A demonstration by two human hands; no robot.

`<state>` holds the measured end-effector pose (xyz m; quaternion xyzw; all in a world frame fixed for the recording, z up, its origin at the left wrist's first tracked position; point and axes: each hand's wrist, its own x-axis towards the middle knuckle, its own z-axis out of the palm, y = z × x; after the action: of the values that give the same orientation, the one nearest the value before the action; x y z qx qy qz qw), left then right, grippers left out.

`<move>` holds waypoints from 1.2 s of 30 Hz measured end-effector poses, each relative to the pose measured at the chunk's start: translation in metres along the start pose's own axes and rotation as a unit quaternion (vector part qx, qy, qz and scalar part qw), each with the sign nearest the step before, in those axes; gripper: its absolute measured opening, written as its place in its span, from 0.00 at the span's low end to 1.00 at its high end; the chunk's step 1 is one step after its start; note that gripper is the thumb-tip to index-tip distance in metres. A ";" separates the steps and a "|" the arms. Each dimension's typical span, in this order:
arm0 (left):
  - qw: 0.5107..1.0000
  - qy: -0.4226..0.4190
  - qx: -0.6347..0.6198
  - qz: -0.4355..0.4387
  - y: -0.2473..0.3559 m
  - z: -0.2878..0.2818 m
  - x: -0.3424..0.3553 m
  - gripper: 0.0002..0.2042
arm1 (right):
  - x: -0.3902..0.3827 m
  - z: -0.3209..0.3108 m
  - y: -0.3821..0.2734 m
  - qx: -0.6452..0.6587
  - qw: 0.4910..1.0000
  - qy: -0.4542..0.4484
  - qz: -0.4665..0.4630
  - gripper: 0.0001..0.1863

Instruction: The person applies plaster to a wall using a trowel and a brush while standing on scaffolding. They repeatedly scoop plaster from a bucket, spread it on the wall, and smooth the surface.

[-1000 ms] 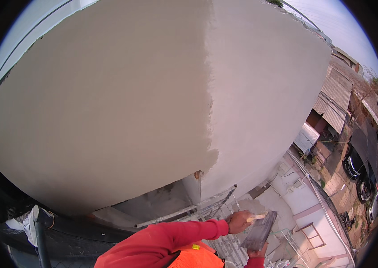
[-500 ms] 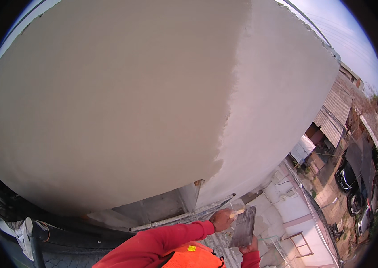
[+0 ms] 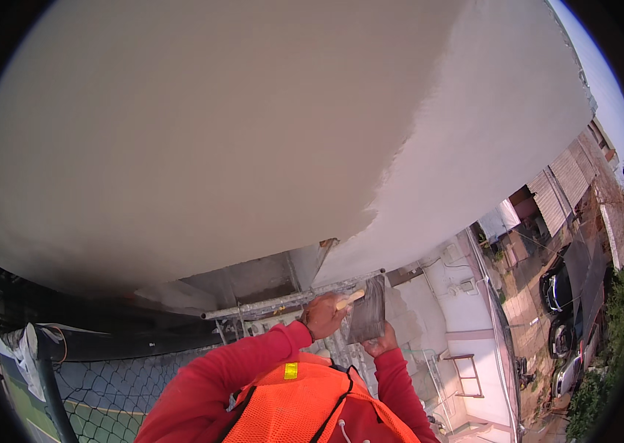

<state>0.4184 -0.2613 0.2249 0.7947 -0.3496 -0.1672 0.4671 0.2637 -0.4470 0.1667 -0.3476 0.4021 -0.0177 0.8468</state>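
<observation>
At far left, a crumpled white cloth (image 3: 29, 353) hangs over a smooth dark post (image 3: 55, 402), and beside it spreads a diamond-patterned chain-link fence (image 3: 131, 387). Above, the plastered wall (image 3: 216, 133) is smooth, matte and beige; a ragged edge divides it from a paler grey coat (image 3: 504, 125) on the right. Its lower rim is chipped at one corner, over a shadowed opening (image 3: 245, 280), with a straight, stained metal rail (image 3: 282, 301) running just below. Next come the red knit left sleeve (image 3: 245, 369) and a coarse orange mesh vest (image 3: 293, 406). The left hand (image 3: 323, 316) has its grip closed around a pale wooden handle (image 3: 351, 299), whose end lies across a dark plate (image 3: 368, 316), flat, roughly rectangular and streaked grey. The plate is tilted in front of the body, its top edge overlapping the rail in this view. The right hand (image 3: 381, 341) has its grip clamped on the plate's lower right corner, fingers partly hidden. Rightward, open room drops past the plate toward white lower walls (image 3: 474, 321); beyond lie a ridged corrugated roof (image 3: 550, 203), dark parked cars (image 3: 559, 288) and leafy shrubs (image 3: 611, 362)
</observation>
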 end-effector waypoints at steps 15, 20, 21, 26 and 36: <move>0.970 0.219 0.044 -0.093 -0.019 0.012 -0.044 0.15 | 0.016 0.042 -0.021 -0.067 0.981 -0.158 0.095 0.21; 0.939 0.281 0.074 -0.185 -0.026 -0.004 -0.064 0.17 | 0.026 0.022 -0.012 0.055 0.964 -0.174 0.192 0.20; 0.936 0.305 0.066 -0.163 -0.017 -0.005 -0.072 0.17 | 0.035 0.020 -0.009 0.045 0.962 -0.177 0.205 0.20; 0.943 0.317 0.040 -0.098 0.033 0.006 -0.104 0.17 | 0.086 0.031 0.017 -0.079 0.948 -0.197 0.237 0.18; 0.834 0.461 0.055 -0.300 -0.071 -0.063 -0.191 0.14 | 0.025 0.151 0.017 -0.155 0.888 -0.360 0.241 0.19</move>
<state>0.3503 -0.0633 0.1841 0.8700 0.1526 0.1060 0.4568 0.3811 -0.3554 0.2051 -0.3497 0.1389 0.3757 0.8469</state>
